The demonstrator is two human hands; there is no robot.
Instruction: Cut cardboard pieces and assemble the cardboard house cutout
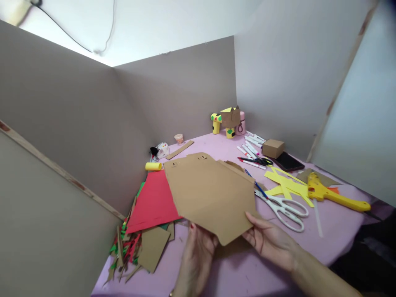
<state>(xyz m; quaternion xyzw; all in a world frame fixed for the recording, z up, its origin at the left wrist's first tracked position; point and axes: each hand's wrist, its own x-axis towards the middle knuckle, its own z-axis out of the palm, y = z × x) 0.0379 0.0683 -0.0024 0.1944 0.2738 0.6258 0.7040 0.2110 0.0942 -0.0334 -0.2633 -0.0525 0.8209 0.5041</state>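
Observation:
A large brown cardboard sheet with angled corners is held up, tilted, above the purple table. My left hand grips its lower left edge, the thumb in view and the other fingers partly under it. On the lower right edge my right hand pinches the sheet, thumb on top. Small slits show near its far edge. Just left of the cardboard lies a sheet of red paper. White-handled scissors rest right of it, with a blue pen by their blades.
Cardboard and paper scraps pile up at the left edge. To the right are yellow paper strips, a yellow glue gun, a phone, a small box and several markers. Decorated models stand at the back. Grey panels enclose the table.

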